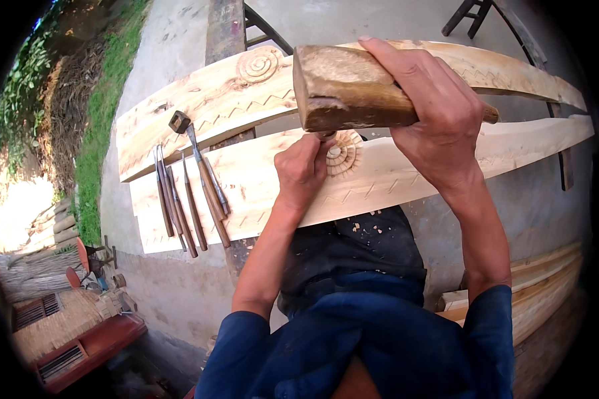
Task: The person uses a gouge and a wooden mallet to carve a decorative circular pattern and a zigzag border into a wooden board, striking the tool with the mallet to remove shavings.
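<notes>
My right hand (439,120) grips a block-headed wooden mallet (339,86), held level above the near pale board (229,189). Just under the mallet head, my left hand (301,166) is closed round an upright chisel (326,135), mostly hidden, at a carved spiral (345,154). Zigzag cuts run along the board. On its left part lie several long carving tools (193,199), one with a square dark metal head. Behind, a second board (160,143) bears another spiral (258,65) and a zigzag band.
Dark trestle legs (471,16) stand behind the boards, on concrete paving (160,292). More planks (532,292) lie at lower right, near my right arm. Grass (106,100) and brush run along the left, with a red wooden item (93,346) at lower left. Wood chips dot my dark trousers.
</notes>
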The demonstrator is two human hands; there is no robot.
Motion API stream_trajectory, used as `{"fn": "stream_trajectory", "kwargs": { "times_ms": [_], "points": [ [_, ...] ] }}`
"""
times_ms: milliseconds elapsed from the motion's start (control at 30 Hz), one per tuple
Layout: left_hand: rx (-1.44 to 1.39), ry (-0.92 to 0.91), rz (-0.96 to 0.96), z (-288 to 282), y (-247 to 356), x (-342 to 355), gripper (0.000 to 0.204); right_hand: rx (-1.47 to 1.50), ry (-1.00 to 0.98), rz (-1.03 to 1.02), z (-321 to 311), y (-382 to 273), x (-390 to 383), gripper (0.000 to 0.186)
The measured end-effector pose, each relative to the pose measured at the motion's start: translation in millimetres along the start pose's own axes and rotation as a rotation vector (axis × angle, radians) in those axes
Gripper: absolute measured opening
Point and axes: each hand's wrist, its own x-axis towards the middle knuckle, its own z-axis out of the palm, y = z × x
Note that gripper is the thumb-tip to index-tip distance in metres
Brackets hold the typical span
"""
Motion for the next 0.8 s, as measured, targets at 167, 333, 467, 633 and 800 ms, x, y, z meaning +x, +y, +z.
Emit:
{"fn": "stream_trajectory", "kwargs": {
  "times_ms": [167,333,467,633,800],
  "points": [
    [0.001,-0.009,0.015,-3,4,2,0.017,0.014,-0.044,0.127,-11,-3,-10,0.062],
    [-0.016,0.004,-0.014,0,2,0,0.013,-0.027,-0.043,0.045,-5,3,-9,0.071],
    [-0.034,-0.016,-0.087,-1,-1,-6,0.009,0.421,0.117,0.383,-3,-11,-28,0.065],
    [0.101,0.091,0.108,-4,4,-8,0.011,0.506,0.111,0.562,-5,-12,-45,0.065],
    [-0.120,0.213,-0.301,-2,4,-17,0.007,0.540,0.047,0.628,-1,-9,-57,0.065]
  ]
}}
